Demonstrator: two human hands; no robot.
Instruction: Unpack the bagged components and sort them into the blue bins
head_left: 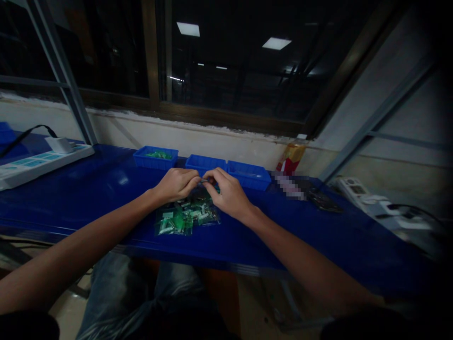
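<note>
My left hand (pixel 176 183) and my right hand (pixel 228 191) meet over the blue worktop (pixel 106 189), fingers curled. Both pinch one small grey part (pixel 204 180) between their fingertips; it is too small to name. Just below the hands lie clear plastic bags (pixel 186 217) holding several small green circuit boards. Each hand hovers a little above those bags.
Three shallow blue trays stand along the back edge: one with green pieces (pixel 155 157), two others (pixel 205 163) (pixel 249 174). A white power strip (pixel 38 160) lies far left, a red-yellow packet (pixel 292 158) and a dark object (pixel 320 198) to the right, white devices (pixel 368 198) far right.
</note>
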